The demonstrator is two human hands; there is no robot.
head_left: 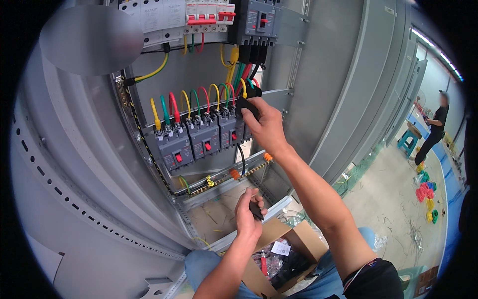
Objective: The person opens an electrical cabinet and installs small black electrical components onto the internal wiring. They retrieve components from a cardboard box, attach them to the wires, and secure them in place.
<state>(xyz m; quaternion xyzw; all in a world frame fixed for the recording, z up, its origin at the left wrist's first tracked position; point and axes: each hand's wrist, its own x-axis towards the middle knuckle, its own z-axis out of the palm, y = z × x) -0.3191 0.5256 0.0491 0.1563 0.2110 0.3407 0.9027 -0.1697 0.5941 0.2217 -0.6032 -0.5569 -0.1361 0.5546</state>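
Observation:
A row of several grey circuit breakers (203,139) with red toggles sits on a rail inside the cabinet. Yellow, green and red wires (194,95) loop up from their top terminals. At the right end of this row my right hand (269,125) pinches a flat black plastic piece (246,107) against the top of the last breaker, which the hand mostly hides. Lower down, in front of the bottom rail, my left hand (248,213) is curled around another small black plastic piece (256,210).
Above hang a larger breaker (260,22) and white modular switches (172,20). An open cardboard box (304,239) with plastic bags and a red-handled tool (264,263) stands between my knees. At the far right are a person (438,124), a teal stool (408,141) and coloured wire coils (426,192).

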